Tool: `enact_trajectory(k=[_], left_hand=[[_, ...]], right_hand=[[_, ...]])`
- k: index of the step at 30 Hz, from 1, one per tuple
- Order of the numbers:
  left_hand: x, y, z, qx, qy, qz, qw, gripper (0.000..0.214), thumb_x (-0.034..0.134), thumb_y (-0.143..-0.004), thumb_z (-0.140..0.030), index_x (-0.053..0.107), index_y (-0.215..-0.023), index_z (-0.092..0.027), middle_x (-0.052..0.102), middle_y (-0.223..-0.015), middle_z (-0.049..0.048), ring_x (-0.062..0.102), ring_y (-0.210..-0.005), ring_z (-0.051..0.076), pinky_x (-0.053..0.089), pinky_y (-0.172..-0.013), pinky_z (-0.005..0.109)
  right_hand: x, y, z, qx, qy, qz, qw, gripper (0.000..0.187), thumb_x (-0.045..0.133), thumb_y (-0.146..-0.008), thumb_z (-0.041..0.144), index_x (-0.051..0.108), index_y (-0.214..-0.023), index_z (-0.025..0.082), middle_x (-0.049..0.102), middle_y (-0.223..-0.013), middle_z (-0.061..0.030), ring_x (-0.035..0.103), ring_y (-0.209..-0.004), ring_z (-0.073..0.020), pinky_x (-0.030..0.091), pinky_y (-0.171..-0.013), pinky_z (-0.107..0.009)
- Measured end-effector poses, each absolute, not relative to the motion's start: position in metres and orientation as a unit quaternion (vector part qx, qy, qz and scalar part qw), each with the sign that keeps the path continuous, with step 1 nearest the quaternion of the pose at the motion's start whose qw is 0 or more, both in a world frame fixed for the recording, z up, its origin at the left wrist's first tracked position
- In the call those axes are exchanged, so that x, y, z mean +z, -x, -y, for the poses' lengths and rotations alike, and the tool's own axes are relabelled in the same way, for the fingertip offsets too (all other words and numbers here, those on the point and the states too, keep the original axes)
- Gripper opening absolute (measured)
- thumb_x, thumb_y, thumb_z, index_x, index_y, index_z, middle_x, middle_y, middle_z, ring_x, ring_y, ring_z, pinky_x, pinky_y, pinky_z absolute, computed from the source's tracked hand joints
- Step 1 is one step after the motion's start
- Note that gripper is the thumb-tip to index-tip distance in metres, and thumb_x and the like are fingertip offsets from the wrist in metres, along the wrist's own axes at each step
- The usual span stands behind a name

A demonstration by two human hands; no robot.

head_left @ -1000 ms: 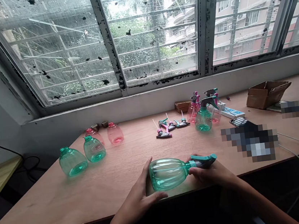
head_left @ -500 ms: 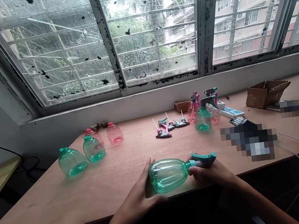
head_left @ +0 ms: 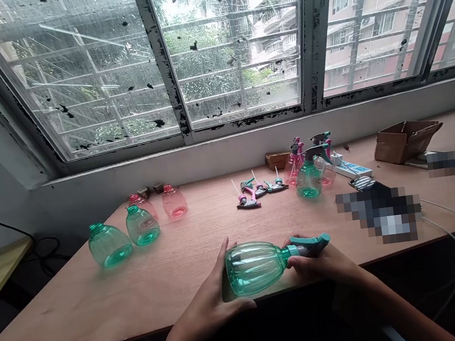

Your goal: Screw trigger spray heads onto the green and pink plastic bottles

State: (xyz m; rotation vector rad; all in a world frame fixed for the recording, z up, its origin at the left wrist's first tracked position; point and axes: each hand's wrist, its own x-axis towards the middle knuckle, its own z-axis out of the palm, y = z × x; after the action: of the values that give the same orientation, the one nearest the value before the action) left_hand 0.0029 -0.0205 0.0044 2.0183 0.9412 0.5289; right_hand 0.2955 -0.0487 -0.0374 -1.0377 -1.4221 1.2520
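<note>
A green transparent spray bottle (head_left: 256,267) lies on its side between my hands near the table's front edge. My left hand (head_left: 210,300) cups its base, with the thumb along the underside. At the neck end, my right hand (head_left: 326,263) grips the trigger sprayer (head_left: 312,244), its thumb by the teal collar. The sprayer sits on the bottle's neck; whether it is fully tightened I cannot tell. Some right-hand fingers are hidden behind the sprayer.
Headless green bottles (head_left: 110,246) and pink bottles (head_left: 174,202) stand at the left. Several loose trigger sprayers (head_left: 249,202) lie mid-table. Behind them to the right are assembled spray bottles (head_left: 308,180), a power strip (head_left: 354,169), a blurred dark object (head_left: 381,207) and a cardboard box (head_left: 404,143).
The bottle has turned slightly about its long axis and shifted a little left. My left fingers have shifted slightly; my right hand keeps its grip on the trigger sprayer.
</note>
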Motion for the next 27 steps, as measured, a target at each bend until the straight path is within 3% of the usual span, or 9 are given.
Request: enact_trajectory(k=[2, 7, 14, 20, 27], left_hand=[[0.0045, -0.0015, 0.0202, 0.209, -0.803, -0.372, 0.415, 0.114, 0.078, -0.080, -0.039, -0.004, -0.159, -0.028, 0.011, -0.168, 0.0061, 0.012, -0.154, 0.030, 0.014, -0.125, 0.047], [0.0061, 0.0014, 0.0185, 0.206, -0.793, -0.390, 0.421, 0.082, 0.055, -0.094, -0.053, 0.014, -0.159, -0.025, 0.014, -0.168, 0.0049, 0.016, -0.153, 0.030, 0.015, -0.125, 0.047], [0.0002, -0.0039, 0.0203, 0.203, -0.826, -0.382, 0.361, 0.117, 0.078, -0.080, -0.039, -0.008, -0.158, -0.028, 0.013, -0.168, 0.0081, 0.017, -0.152, 0.032, 0.019, -0.124, 0.047], [0.0057, -0.0016, 0.0214, 0.209, -0.797, -0.394, 0.407, 0.091, 0.055, -0.094, -0.052, -0.002, -0.159, -0.023, 0.010, -0.168, 0.0077, 0.013, -0.153, 0.030, 0.014, -0.125, 0.047], [0.0016, -0.0035, 0.0201, 0.196, -0.813, -0.400, 0.374, 0.108, 0.073, -0.083, -0.042, -0.002, -0.159, -0.024, 0.012, -0.168, 0.0067, 0.009, -0.154, 0.030, 0.011, -0.125, 0.046]], right_hand=[[-0.0375, -0.2954, 0.0492, 0.516, 0.420, 0.581, 0.469, 0.033, 0.077, -0.081, 0.044, 0.063, -0.097, 0.019, 0.063, -0.062, 0.0037, 0.058, -0.053, -0.0145, 0.044, -0.049, -0.024], [-0.0354, -0.2947, 0.0500, 0.517, 0.419, 0.579, 0.470, 0.034, 0.078, -0.079, 0.046, 0.062, -0.096, 0.020, 0.063, -0.060, 0.0047, 0.059, -0.052, -0.0155, 0.044, -0.049, -0.025], [-0.0361, -0.2955, 0.0497, 0.511, 0.424, 0.586, 0.465, 0.034, 0.077, -0.080, 0.046, 0.062, -0.096, 0.020, 0.063, -0.061, 0.0042, 0.059, -0.053, -0.0155, 0.044, -0.050, -0.026], [-0.0359, -0.2959, 0.0501, 0.525, 0.416, 0.577, 0.467, 0.031, 0.078, -0.080, 0.042, 0.062, -0.097, 0.020, 0.062, -0.061, 0.0054, 0.058, -0.053, -0.0137, 0.042, -0.049, -0.023], [-0.0390, -0.2977, 0.0496, 0.519, 0.423, 0.582, 0.462, 0.032, 0.078, -0.082, 0.040, 0.061, -0.101, 0.020, 0.064, -0.064, 0.0047, 0.059, -0.055, -0.0132, 0.042, -0.050, -0.022]])
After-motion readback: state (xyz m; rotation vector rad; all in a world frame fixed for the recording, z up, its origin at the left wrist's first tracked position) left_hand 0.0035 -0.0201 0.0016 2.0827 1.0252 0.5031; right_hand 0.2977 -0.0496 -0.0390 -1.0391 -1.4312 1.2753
